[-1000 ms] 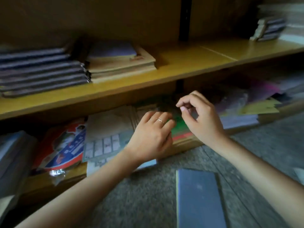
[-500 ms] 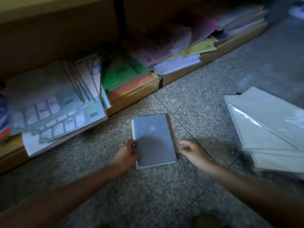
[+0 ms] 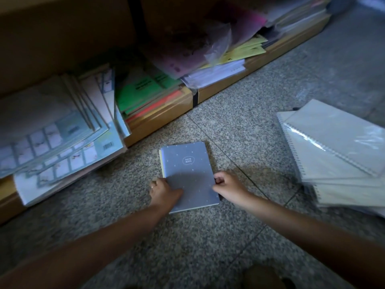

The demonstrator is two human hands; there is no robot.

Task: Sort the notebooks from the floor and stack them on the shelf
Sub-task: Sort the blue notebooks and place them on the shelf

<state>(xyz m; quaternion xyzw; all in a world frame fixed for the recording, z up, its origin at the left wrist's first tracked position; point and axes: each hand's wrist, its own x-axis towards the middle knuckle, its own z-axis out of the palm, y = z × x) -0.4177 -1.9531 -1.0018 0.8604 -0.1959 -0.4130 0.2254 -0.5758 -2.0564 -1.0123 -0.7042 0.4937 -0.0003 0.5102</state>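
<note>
Risks losing the blue notebook (image 3: 187, 163) on the lift, judging by shallow holds on its two long edges and a cover lying flat on the speckled floor (image 3: 208, 247), with little gap to get under. Could also bend the soft cover or fan the pages if raised by one side only.

Shows the left grip (image 3: 164, 189) clamped on the notebook's left edge near the lower corner, thumb laid across the cover, ringed fingers curled down at the spine. Shows the right grip (image 3: 227, 184) closed on the opposite edge, fingers curled tight against it, knuckles up; cannot tell how far the fingertips reach beneath. Both forearms stretched forward and down, converging on the notebook from its near side.

Beyond the notebook, a low wooden shelf (image 3: 162, 118) crammed with green and pink pads and plastic sleeves. To the notebook's far left, printed sheets (image 3: 58, 147) spilling over the shelf's lip. To the notebook's right, well apart, a slanting pile of spiral pads (image 3: 333, 153) in clear wrap.

Judged as the pickup stage, with shelving not yet done.
</note>
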